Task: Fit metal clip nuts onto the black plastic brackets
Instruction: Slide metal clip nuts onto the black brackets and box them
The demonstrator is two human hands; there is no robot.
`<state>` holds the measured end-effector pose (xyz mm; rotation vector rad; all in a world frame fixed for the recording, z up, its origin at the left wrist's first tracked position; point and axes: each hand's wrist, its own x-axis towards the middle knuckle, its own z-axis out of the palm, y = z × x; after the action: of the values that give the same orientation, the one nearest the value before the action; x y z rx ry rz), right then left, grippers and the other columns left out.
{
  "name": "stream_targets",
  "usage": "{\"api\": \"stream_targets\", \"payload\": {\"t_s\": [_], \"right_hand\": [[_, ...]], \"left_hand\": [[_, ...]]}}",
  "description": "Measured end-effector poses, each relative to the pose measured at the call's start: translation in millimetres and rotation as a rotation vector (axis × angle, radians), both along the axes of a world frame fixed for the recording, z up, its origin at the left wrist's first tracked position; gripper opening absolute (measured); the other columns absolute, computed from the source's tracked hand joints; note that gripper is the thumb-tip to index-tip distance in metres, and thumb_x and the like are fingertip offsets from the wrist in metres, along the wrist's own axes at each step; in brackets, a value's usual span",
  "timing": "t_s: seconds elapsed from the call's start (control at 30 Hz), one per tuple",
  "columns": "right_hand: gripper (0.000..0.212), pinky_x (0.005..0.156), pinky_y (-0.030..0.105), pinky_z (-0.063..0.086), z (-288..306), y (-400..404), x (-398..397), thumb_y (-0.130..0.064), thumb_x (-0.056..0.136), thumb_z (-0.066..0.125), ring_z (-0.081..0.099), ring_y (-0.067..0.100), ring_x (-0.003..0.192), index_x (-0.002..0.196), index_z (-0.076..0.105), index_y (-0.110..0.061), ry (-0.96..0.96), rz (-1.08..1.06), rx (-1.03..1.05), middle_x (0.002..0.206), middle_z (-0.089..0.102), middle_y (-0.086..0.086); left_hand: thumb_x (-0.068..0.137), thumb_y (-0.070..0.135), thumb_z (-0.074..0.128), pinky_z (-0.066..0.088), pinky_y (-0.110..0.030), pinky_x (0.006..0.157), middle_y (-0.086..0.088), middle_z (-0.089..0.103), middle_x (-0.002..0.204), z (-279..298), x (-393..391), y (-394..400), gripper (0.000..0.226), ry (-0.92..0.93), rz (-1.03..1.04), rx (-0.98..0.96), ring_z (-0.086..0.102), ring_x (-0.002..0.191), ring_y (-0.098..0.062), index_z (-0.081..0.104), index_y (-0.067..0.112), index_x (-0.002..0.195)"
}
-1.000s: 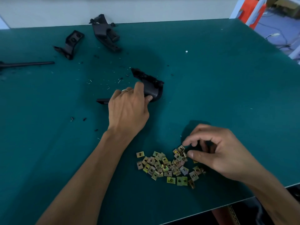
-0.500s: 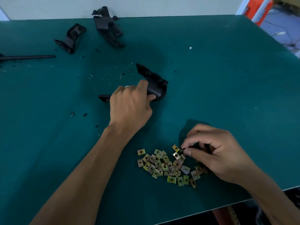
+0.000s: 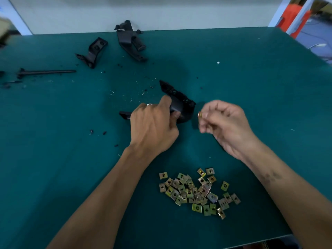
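Green table mat (image 3: 251, 97) strewn with small debris (image 3: 125, 95); black rod (image 3: 48, 71) far left; orange chair (image 3: 294, 17) beyond.

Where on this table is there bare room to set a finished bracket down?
Widest bare patch: the table's right side, beyond the right hand. Also bare: the near left, outside the left forearm. Crowded: the far left with spare brackets, a rod and scattered bits; the clip nuts fill the near middle.

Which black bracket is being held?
The curved bracket mid-table, gripped by the left hand. The two others lie untouched near the far edge.
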<state>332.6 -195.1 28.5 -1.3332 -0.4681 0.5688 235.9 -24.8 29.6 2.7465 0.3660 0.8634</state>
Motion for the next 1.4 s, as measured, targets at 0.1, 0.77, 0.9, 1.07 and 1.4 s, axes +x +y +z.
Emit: {"api": "stream_targets", "payload": {"t_s": [0.1,0.77,0.9,1.07,1.4], "right_hand": [[0.013,0.056,0.022,0.047,5,28,26,0.0,0.083,0.059,0.044,0.014,0.06,0.074,0.061,-0.009,0.147,-0.059,0.154,0.065,0.049,0.006],[0.016,0.06,0.025,0.05,-10,60,35,0.009,0.084,0.07,0.064,0.019,0.06,0.085,0.073,-0.007,-0.261,-0.043,0.015,0.069,0.069,0.006],[0.015,0.061,0.027,0.047,-6,59,41,0.011,0.082,0.064,0.062,0.02,0.059,0.085,0.072,-0.002,-0.002,-0.194,0.148,0.07,0.067,0.009],[0.012,0.063,0.025,0.051,0,49,54,0.008,0.087,0.062,0.063,0.019,0.063,0.086,0.071,0.0,0.22,-0.286,0.24,0.071,0.065,0.01],[0.014,0.069,0.025,0.051,2,49,41,0.009,0.089,0.062,0.065,0.017,0.069,0.09,0.071,-0.002,0.175,-0.198,0.199,0.078,0.068,0.007]], "left_hand": [[0.087,0.033,0.062,0.008,-0.022,0.052,0.008,0.031,0.052,-1,0,1,0.028,-0.08,0.002,-0.027,0.026,0.045,-0.02,0.042,0.018,0.074],[0.092,0.051,0.054,0.038,-0.039,0.079,-0.001,0.058,0.059,-16,11,19,0.04,-0.015,0.181,-0.001,0.054,0.056,-0.028,0.05,0.017,0.072],[0.069,0.079,0.064,0.041,-0.037,0.071,0.002,0.053,0.064,-8,11,16,0.069,-0.006,0.191,0.07,0.056,0.063,-0.026,0.047,0.015,0.088],[0.077,0.042,0.07,0.02,-0.028,0.049,0.001,0.042,0.058,8,3,32,0.045,-0.04,0.248,0.044,0.035,0.048,-0.025,0.034,0.016,0.083],[0.101,0.033,0.051,0.032,-0.018,0.054,0.011,0.043,0.072,27,-8,41,0.024,-0.361,0.025,-0.367,0.047,0.06,-0.009,0.04,0.012,0.102]]}}
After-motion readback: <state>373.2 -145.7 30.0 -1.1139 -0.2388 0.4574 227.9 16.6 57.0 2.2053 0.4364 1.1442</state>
